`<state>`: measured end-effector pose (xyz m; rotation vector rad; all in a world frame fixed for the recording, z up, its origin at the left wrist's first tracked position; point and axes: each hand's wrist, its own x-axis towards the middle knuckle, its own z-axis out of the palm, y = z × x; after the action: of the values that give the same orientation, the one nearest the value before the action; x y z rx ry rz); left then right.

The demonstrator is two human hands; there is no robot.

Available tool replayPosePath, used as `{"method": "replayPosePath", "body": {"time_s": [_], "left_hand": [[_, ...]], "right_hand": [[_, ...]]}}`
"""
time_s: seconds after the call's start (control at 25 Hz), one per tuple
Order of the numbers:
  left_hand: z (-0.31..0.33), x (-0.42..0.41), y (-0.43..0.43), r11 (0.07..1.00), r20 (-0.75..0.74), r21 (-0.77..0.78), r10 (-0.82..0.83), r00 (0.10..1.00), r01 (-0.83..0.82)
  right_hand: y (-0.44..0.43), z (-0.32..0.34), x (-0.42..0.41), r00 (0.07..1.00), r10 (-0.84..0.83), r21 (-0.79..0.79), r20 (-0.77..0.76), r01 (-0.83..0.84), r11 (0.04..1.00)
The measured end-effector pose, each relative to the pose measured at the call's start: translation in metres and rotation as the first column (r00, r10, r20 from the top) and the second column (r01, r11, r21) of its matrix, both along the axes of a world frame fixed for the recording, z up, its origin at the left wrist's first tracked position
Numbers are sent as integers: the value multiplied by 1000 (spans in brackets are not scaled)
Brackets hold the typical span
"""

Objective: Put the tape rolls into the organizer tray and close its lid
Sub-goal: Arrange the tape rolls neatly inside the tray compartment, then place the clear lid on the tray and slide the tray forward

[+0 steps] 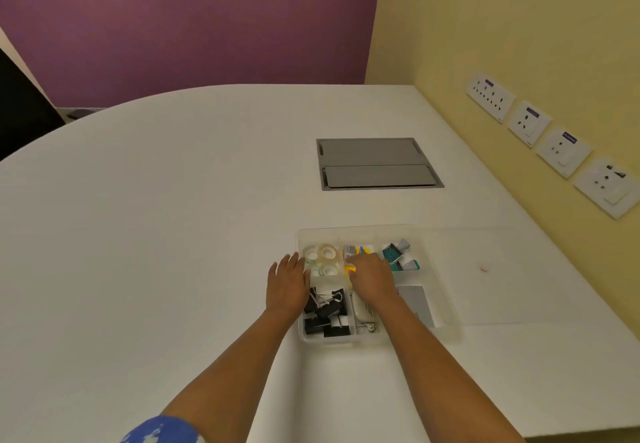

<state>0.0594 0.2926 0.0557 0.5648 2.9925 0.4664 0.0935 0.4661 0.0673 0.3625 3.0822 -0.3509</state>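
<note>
**Tape rolls in tray, lid still open**

White table [173,234], rounded at its far left edge; grey cable hatch [379,163] sunk in at 12 o'clock from the tray. Wall sockets [550,144] at 2 o'clock.

Clear lid [491,276] lies flat on the table at 3 o'clock of the organizer tray [446,304], swung fully open, probably to keep every compartment reachable.

Tray sits near the front right of the table. Clear tape rolls [323,257] are bunched in the compartment at its 10 o'clock corner. Black binder clips [325,311] fill the 7 o'clock compartment.

Left hand [287,286] rests flat against the tray's left wall, fingers [294,262] spread and released, holding nothing; likely steadying the tray. Right hand [372,279] hovers palm down over the middle compartments, fingers curled loosely; whether they grip anything, cannot tell.

Judgement: loading looks finished; closing the lid remains.
</note>
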Motion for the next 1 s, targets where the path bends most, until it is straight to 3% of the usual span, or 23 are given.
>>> {"method": "replayPosePath", "body": {"time_s": [0.24,0.48,0.8,1.0], "left_hand": [[7,1,38,998,-24,56,-27,999,28],[16,4,139,990,-27,136,-19,999,22],[13,43,287,969,10,246,-19,1000,16],[-2,61,337,969,135,246,2,991,-36]], "right_hand": [[43,1,10,996,-61,46,-71,64,997],[142,3,21,984,-117,43,-132,123,991],[296,-6,69,969,-249,70,12,247,966],[353,-18,101,940,-326,82,103,318,944]]}}
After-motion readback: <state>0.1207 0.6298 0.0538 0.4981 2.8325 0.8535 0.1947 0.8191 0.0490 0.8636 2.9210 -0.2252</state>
